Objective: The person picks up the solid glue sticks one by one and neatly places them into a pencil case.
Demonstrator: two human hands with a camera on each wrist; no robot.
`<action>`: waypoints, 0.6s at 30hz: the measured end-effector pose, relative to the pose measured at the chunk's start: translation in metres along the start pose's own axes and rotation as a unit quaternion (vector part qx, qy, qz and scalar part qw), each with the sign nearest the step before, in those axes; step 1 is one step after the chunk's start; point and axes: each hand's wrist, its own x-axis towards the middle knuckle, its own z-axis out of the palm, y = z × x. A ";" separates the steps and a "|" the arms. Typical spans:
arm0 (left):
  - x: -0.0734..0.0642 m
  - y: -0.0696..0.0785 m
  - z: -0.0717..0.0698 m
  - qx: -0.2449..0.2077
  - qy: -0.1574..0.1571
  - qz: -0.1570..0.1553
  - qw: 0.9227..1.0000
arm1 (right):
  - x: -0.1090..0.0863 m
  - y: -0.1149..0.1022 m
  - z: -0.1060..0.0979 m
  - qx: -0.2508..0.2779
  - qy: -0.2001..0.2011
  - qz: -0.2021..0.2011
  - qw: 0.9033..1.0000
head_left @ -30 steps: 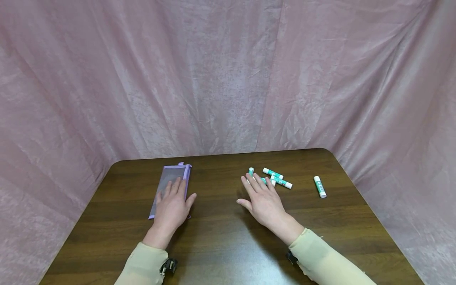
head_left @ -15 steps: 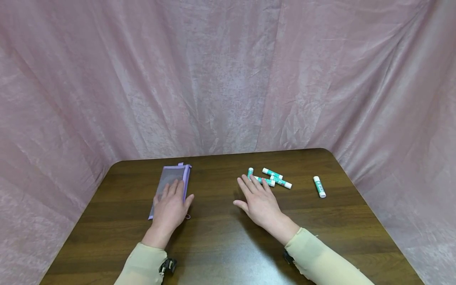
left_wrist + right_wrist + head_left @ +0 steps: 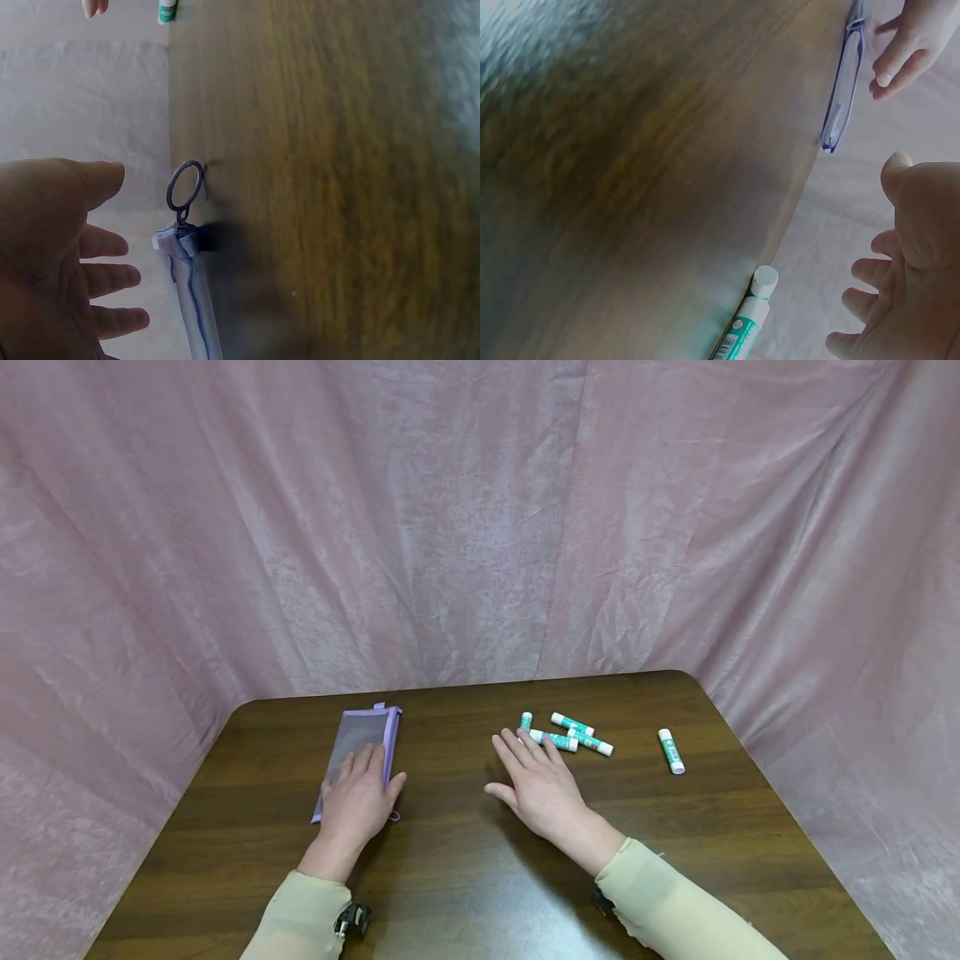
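Observation:
A flat purple-edged mesh zipper pouch (image 3: 365, 727) lies at the left of the table. Over its near half is my left hand (image 3: 354, 806), palm down with fingers spread. The left wrist view shows a gap between that hand and the pouch's zipper edge (image 3: 196, 300), where a pull ring (image 3: 184, 185) hangs. My right hand (image 3: 543, 793) hovers with straight, spread fingers, and its fingertips overlap the nearest of several green-and-white glue sticks (image 3: 590, 742). Part of one stick is hidden behind those fingers. Neither hand holds anything.
Apart from the cluster, a single glue stick (image 3: 672, 752) lies farther right on the brown wooden table (image 3: 465, 860). A pink curtain (image 3: 480, 527) hangs behind the table's far edge. Dark devices (image 3: 352, 920) show at the sleeve cuffs.
My right hand has drifted slightly left and toward me, uncovering more of the glue sticks. The left hand has slid back a little over the pouch. Nothing was picked up.

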 end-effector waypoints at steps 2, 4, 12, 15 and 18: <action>0.000 -0.001 0.001 0.001 -0.006 -0.004 1.000 | 0.000 -0.001 0.001 -0.002 -0.003 -0.002 1.000; 0.000 -0.002 0.001 0.001 -0.011 -0.008 1.000 | 0.000 -0.002 0.001 -0.004 -0.007 -0.005 1.000; 0.001 -0.003 0.004 -0.003 -0.019 -0.010 1.000 | 0.000 -0.006 0.003 -0.010 -0.011 -0.011 1.000; 0.000 -0.003 0.005 -0.004 -0.021 -0.011 1.000 | 0.000 -0.006 0.004 -0.009 -0.007 -0.011 1.000; 0.000 -0.004 0.006 -0.008 -0.024 -0.013 1.000 | -0.001 -0.007 0.005 -0.008 -0.006 -0.011 1.000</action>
